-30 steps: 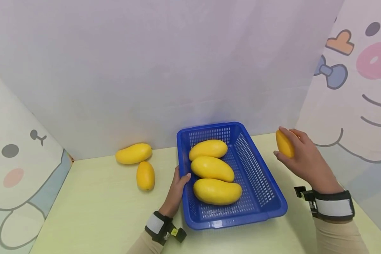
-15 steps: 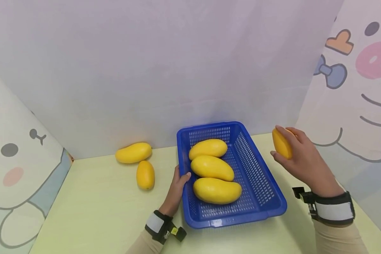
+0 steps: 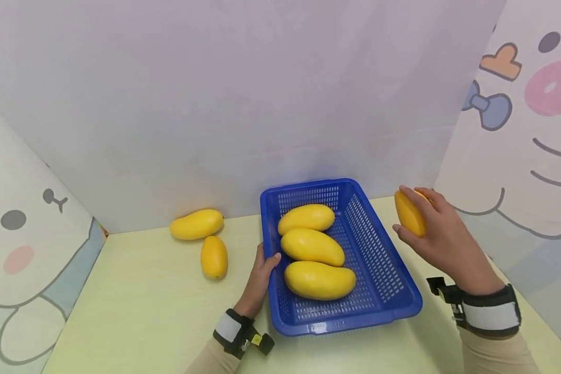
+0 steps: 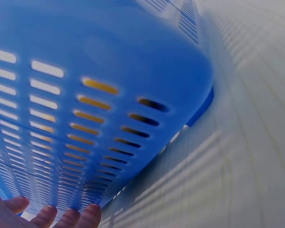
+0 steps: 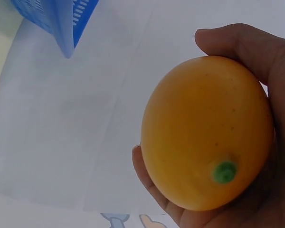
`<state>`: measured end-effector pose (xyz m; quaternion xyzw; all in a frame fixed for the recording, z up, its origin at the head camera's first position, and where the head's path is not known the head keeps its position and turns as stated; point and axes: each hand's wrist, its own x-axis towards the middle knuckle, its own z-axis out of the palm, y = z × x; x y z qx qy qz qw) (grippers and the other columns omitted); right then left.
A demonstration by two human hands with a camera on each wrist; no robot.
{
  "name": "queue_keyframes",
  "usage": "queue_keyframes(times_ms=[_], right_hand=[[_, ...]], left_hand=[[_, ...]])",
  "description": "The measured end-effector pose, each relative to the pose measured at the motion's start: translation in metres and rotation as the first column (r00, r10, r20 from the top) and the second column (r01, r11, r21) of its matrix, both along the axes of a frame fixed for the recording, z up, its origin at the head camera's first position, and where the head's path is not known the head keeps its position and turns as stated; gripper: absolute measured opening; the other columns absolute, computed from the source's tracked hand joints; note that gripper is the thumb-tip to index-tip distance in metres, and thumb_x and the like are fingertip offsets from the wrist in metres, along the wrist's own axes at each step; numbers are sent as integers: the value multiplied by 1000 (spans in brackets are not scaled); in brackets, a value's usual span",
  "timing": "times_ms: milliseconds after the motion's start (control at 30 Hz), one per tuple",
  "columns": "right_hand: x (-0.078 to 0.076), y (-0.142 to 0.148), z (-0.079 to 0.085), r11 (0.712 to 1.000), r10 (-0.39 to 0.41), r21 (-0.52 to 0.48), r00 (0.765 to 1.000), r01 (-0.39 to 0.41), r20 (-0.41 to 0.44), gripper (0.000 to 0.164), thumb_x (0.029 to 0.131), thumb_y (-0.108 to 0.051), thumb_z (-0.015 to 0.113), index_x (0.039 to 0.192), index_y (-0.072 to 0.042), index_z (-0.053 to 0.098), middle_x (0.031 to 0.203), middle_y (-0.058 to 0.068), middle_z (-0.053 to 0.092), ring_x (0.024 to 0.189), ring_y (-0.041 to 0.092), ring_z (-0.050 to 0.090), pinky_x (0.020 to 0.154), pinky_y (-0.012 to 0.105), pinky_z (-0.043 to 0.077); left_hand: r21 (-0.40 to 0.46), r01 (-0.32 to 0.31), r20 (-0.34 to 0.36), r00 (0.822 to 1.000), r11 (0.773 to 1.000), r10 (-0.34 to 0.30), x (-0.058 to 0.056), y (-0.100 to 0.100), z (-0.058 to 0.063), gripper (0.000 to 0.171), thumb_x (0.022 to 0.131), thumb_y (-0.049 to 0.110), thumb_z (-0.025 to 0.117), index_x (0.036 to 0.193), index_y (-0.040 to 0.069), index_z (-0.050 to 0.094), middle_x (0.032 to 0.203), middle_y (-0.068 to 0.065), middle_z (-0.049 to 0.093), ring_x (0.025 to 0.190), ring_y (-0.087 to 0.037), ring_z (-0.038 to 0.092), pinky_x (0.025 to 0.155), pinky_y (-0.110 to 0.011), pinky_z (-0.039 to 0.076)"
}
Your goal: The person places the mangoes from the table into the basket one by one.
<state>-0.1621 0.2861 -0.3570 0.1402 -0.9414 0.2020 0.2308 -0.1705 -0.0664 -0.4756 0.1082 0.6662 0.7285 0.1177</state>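
My right hand (image 3: 437, 236) grips an orange-yellow mango (image 3: 410, 213) to the right of the blue plastic basket (image 3: 272, 296). In the right wrist view the held mango (image 5: 204, 133) shows a green stem end, with thumb and fingers curled round it. My left hand (image 3: 258, 283) holds the basket's left rim, its thumb over the edge. Fingers (image 4: 69, 218) lie against the slotted outer wall in the left wrist view. Inside the basket, along its left side, three yellow mangoes lie in a column: a far one (image 3: 306, 219), a middle one (image 3: 313, 246) and a near one (image 3: 320, 281).
Left of the basket, a yellow mango (image 3: 197, 224) lies by the back wall and a smaller orange-yellow mango (image 3: 214, 257) lies just in front of it. A pale curtain-like wall (image 3: 215, 104) rises behind the light table (image 3: 135, 296). Cartoon-printed panels (image 3: 537, 171) stand at both sides.
My right hand has drifted slightly left toward the basket with the mango in its grip. The left hand, the basket and the other mangoes stay in place.
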Motion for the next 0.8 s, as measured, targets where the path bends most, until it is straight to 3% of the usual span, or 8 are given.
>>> queue_keyframes(times_ms=[800], right_hand=[[6, -18, 1, 999, 41, 25, 999, -42, 23, 79, 77, -24, 73, 145, -27, 33, 137, 20, 36, 91, 33, 50, 62, 43, 53]], left_hand=[[4, 6, 10, 1000, 1000, -6, 0, -1, 1, 57, 99, 39, 37, 146, 23, 10, 146, -7, 24, 127, -32, 33, 100, -47, 33]])
